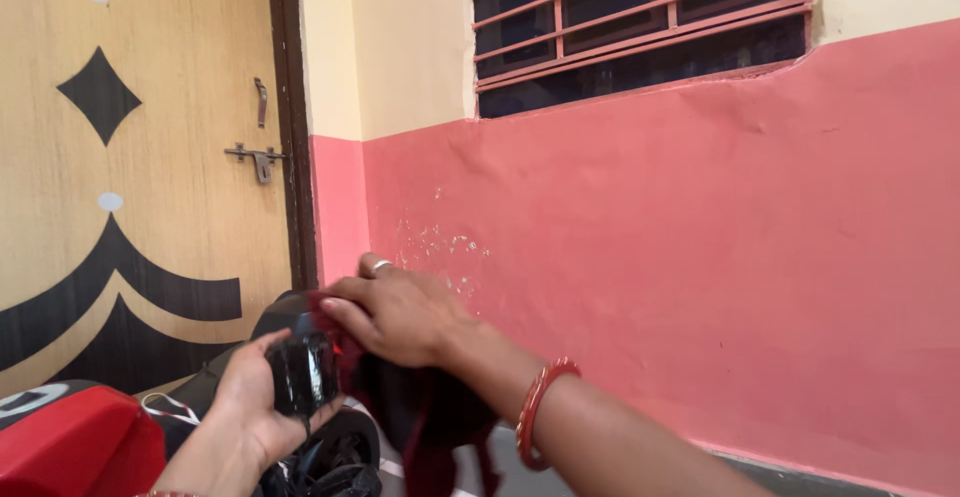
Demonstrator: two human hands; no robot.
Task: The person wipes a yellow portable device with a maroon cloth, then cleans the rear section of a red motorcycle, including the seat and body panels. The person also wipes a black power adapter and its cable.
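Filling three o'clock, the pink wall (700, 257) leaves free room; the wooden door (150, 157) bounds nine. The right hand (395, 312) presses a dark red cloth (420, 412) over the black mirror (300, 372), gripped by the left hand (245, 397) at seven.

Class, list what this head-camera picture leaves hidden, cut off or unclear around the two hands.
1. Black glossy part: the left hand and right hand cover most of it.
2. Dark red cloth: its lower end is cut by the bottom edge.
3. Red vehicle body: cropped at the corner.
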